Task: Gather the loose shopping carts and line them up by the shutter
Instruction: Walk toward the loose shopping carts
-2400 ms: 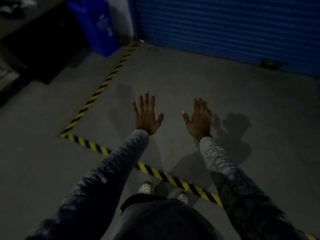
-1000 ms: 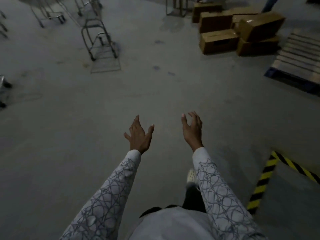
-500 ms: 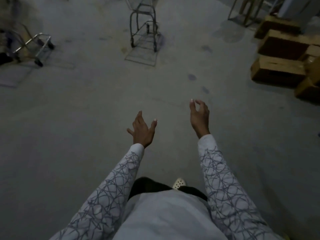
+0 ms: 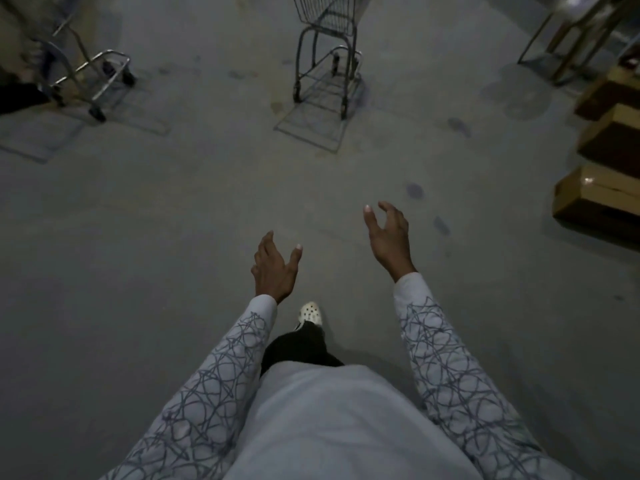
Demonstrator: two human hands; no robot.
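Reaching forward, left hand (image 4: 275,270) and right hand (image 4: 388,237) spread loosely, both empty, shopping cart (image 4: 325,53) well ahead.

Single head view, high, facing forward-down over floor (image 4: 138,237); no second view.

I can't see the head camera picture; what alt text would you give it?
Two empty, open hands, left hand and right hand, reach forward over a dim concrete floor toward a wire shopping cart straight ahead. Another cart stands at far left, cardboard boxes at right.
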